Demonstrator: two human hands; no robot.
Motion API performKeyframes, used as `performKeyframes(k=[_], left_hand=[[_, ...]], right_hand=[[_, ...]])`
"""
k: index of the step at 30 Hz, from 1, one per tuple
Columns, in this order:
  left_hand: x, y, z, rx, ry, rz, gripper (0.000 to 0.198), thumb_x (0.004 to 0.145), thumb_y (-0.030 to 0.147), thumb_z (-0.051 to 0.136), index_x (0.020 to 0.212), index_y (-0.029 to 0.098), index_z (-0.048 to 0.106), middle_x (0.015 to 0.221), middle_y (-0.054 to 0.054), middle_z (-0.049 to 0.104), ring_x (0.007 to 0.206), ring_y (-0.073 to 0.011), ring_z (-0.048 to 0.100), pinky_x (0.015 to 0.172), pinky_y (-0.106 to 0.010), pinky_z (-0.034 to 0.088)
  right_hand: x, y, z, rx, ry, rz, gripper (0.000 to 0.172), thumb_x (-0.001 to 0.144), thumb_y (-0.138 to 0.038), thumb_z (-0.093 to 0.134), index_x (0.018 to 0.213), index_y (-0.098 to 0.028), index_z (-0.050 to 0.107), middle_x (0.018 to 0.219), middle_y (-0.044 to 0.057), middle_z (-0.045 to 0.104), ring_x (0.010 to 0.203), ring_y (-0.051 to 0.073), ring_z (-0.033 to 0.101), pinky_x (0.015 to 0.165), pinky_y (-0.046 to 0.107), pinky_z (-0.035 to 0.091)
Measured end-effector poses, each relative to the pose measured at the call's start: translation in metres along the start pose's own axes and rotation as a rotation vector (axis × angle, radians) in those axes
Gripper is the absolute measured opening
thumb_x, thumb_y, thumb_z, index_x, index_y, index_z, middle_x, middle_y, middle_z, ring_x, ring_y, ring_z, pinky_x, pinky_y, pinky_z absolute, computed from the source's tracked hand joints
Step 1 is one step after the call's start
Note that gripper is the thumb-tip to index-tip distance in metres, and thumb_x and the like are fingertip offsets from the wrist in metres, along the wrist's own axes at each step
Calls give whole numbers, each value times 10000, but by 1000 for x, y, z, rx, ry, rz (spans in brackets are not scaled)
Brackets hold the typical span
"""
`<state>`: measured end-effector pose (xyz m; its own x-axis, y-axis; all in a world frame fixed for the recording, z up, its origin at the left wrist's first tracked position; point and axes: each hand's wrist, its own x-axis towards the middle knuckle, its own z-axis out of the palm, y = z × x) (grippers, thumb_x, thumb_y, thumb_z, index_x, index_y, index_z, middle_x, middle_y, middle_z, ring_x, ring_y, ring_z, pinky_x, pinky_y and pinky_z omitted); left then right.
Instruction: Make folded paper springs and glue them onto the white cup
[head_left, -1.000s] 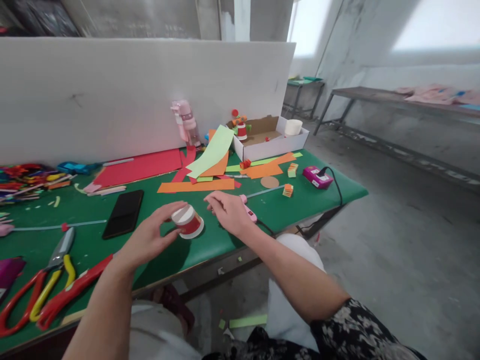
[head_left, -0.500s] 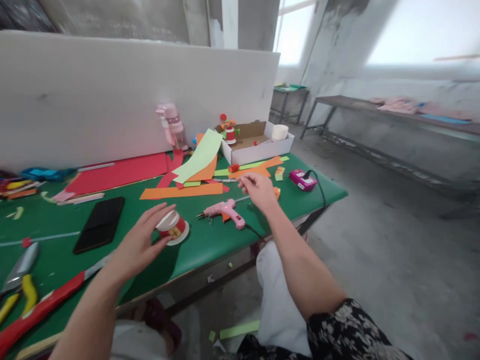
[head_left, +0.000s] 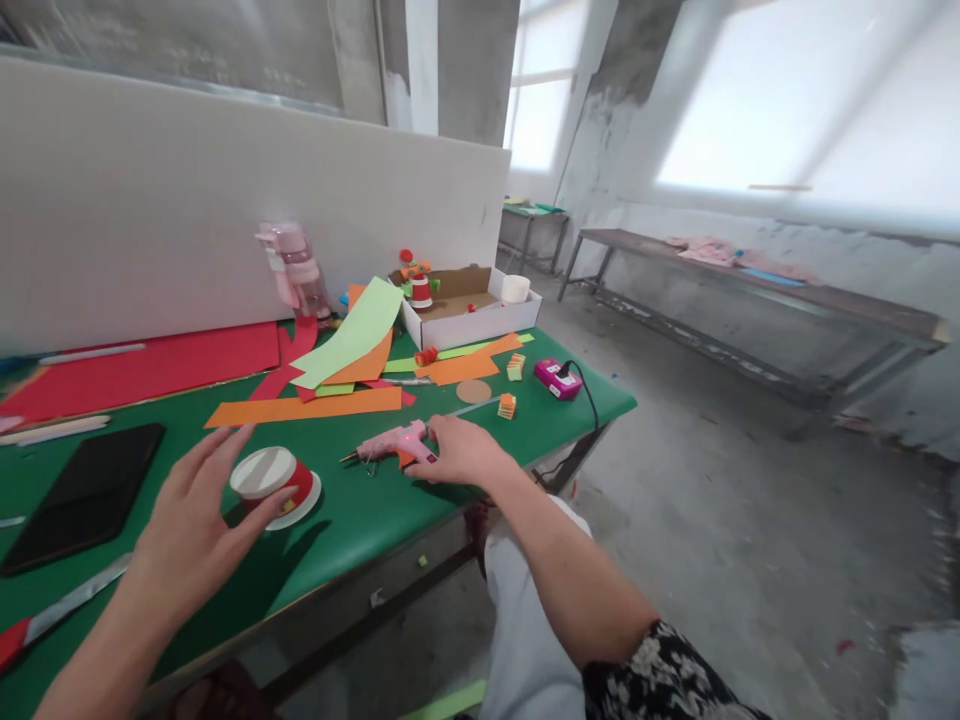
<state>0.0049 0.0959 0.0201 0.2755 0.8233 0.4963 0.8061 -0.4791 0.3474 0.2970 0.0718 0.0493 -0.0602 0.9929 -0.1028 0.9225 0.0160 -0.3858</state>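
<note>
A white paper cup with a red band (head_left: 298, 488) stands on the green table, its wide rim down. My left hand (head_left: 196, 505) is open beside it, fingers spread and thumb in front of the red band; whether the thumb touches the cup I cannot tell. My right hand (head_left: 459, 452) is closed around the handle of a pink glue gun (head_left: 390, 441), which lies on the table with its nozzle to the left and a red light lit. A round brown disc (head_left: 474, 391) and a small striped orange paper piece (head_left: 507, 406) lie just beyond the right hand.
Paper strips, among them an orange strip (head_left: 307, 406), lie behind the glue gun. A white box (head_left: 472, 325) holds a small paper figure (head_left: 420, 288). On the left are a black phone (head_left: 82, 490) and a blade (head_left: 82, 598); a purple power socket (head_left: 558, 379) sits at right.
My right hand has come down and back onto the glue gun's handle. The brown disc now shows near where that hand was. My left hand stays by the cup; the view has swung right.
</note>
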Motion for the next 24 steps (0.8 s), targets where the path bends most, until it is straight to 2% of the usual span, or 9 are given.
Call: performKeyframes(k=[3,6,10,14,19,24], left_hand=[[-1,-5,1,-2,3,8,757,873,651,415,1482,200,403,1393,-195,529,1368,-396,457,1142,-583,379],[-2,-10,5,-22,-3,13,734,878,647,419,1465,207,419,1402,-191,529,1376,-389,451,1143,-580,377],[-4,-11,5,-41,10,4,674,896,623,426,1442,229,432,1418,-169,528,1406,-355,426,1152,-548,376],[-3,-8,4,-39,1,-16,676,896,619,430,1396,166,480,1401,-197,540,1382,-356,451,1142,-527,384],[-4,-9,7,-45,-44,-37,708,879,648,445,1413,184,468,1432,-187,533,1382,-348,458,1120,-523,405],[-4,-12,12,-45,-31,-18,726,862,675,441,1395,184,487,1428,-194,549,1363,-362,478,1101,-535,422]], right_hand=[[-2,3,5,-54,-45,40,490,697,-488,728,1064,-183,622,1079,131,693,917,282,676,618,298,419],[-7,1,5,-64,-64,42,447,702,-444,709,1049,-176,624,1112,147,687,929,292,676,627,305,433],[-10,1,-1,44,-100,48,237,864,-413,579,879,-182,630,943,119,726,782,237,671,569,287,392],[-3,3,-1,11,-118,52,131,845,-317,625,819,-188,625,840,83,726,718,210,642,552,272,345],[3,3,2,-26,-110,69,108,821,-289,632,844,-187,656,832,70,729,726,206,640,566,269,341],[3,10,-5,-73,-69,106,176,835,-271,600,955,-167,677,947,113,744,836,245,670,596,285,349]])
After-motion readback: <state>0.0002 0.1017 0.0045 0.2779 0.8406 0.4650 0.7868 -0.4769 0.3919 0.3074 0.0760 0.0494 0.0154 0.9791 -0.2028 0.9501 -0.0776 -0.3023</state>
